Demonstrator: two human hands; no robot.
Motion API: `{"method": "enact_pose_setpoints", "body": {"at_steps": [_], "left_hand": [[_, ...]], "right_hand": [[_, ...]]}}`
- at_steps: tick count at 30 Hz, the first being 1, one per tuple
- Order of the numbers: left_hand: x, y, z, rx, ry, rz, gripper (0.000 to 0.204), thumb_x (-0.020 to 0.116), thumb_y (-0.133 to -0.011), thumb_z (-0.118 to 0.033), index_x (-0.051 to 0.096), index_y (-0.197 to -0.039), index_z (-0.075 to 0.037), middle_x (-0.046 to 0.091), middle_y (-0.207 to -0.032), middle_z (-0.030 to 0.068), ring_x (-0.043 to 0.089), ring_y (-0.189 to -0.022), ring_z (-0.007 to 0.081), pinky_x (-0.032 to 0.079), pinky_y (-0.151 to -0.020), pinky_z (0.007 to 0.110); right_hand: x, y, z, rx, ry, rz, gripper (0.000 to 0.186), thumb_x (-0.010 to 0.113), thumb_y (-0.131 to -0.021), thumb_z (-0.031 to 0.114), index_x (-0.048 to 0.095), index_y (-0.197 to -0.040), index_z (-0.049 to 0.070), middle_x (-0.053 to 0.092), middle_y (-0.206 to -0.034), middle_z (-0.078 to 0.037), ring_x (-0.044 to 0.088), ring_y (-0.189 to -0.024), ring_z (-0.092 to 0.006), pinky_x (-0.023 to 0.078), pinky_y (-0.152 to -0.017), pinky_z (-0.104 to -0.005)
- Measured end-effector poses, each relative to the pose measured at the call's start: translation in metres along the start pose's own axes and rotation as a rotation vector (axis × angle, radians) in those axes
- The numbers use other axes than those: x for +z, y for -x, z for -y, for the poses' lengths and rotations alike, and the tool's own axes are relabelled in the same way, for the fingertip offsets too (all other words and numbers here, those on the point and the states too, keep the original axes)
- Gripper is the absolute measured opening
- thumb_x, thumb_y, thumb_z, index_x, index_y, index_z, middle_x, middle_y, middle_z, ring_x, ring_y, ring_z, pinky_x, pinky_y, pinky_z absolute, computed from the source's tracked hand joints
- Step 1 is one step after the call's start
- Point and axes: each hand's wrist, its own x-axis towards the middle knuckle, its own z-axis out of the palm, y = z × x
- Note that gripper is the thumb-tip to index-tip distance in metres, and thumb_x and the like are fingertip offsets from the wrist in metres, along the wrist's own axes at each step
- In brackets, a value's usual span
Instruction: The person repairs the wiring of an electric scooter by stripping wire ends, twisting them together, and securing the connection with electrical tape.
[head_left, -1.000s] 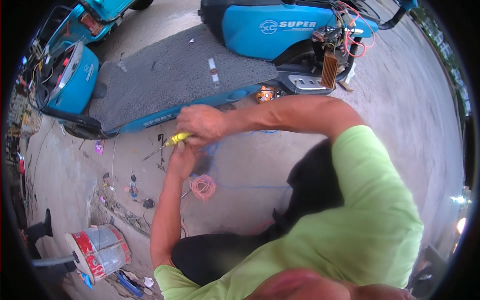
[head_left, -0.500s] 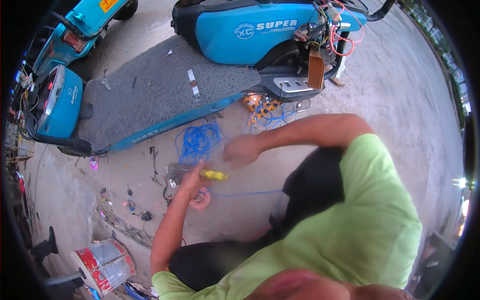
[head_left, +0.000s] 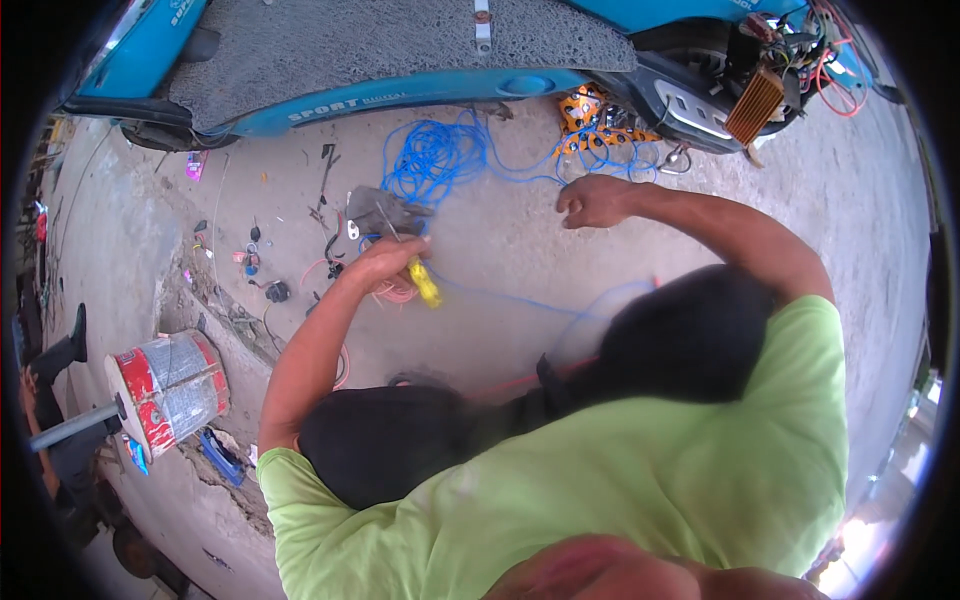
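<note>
My left hand [head_left: 390,260] is closed on a screwdriver with a yellow handle [head_left: 425,284], its shaft angled up-left over a dark grey object [head_left: 374,206] on the ground. My right hand [head_left: 595,204] is raised apart to the right, empty, its fingers loosely curled and parted. Beyond the hands a tangle of blue wire [head_left: 425,160] lies below the blue scooter's side panel [head_left: 420,95]. An orange patterned item [head_left: 582,108] lies under the scooter, with blue wire around it. A pink cable coil [head_left: 392,292] is partly hidden beneath my left hand.
The scooter's textured deck [head_left: 350,40] spans the top, with exposed wiring and a copper-coloured finned part [head_left: 752,108] at right. A red and silver drum with a pole [head_left: 165,390] stands lower left, near another person's dark-clothed leg [head_left: 58,355]. Small scattered parts [head_left: 277,291] lie left of my hands.
My right hand has left the screwdriver and moved right. My left hand still holds it, now with the handle pointing downward. The view has shifted, so the scooter sits higher in the picture.
</note>
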Motion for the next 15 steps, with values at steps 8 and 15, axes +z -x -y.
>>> {"method": "enact_pose_setpoints", "body": {"at_steps": [8, 15], "left_hand": [[0.005, 0.028, -0.003, -0.142, -0.168, -0.027, 0.045, 0.054, -0.102, -0.043, 0.069, -0.113, -0.001, 0.073, -0.093, 0.0145, 0.073, -0.074, 0.0261, 0.062, -0.061, 0.039], [0.002, 0.062, 0.037, -0.143, -0.117, -0.083, 0.042, 0.053, -0.103, -0.044, 0.072, -0.114, -0.008, 0.074, -0.095, 0.0083, 0.071, -0.073, 0.0192, 0.057, -0.054, 0.033]], "right_hand": [[0.065, 0.054, -0.101, 0.289, -0.144, -0.24, 0.043, 0.07, -0.091, 0.035, 0.071, -0.122, 0.006, 0.075, -0.113, -0.016, 0.07, -0.109, -0.0328, 0.054, -0.094, -0.0421], [0.089, 0.051, -0.111, 0.321, -0.21, -0.543, 0.05, 0.073, -0.088, 0.03, 0.064, -0.133, 0.011, 0.064, -0.129, -0.015, 0.067, -0.113, -0.0359, 0.055, -0.093, -0.046]]}}
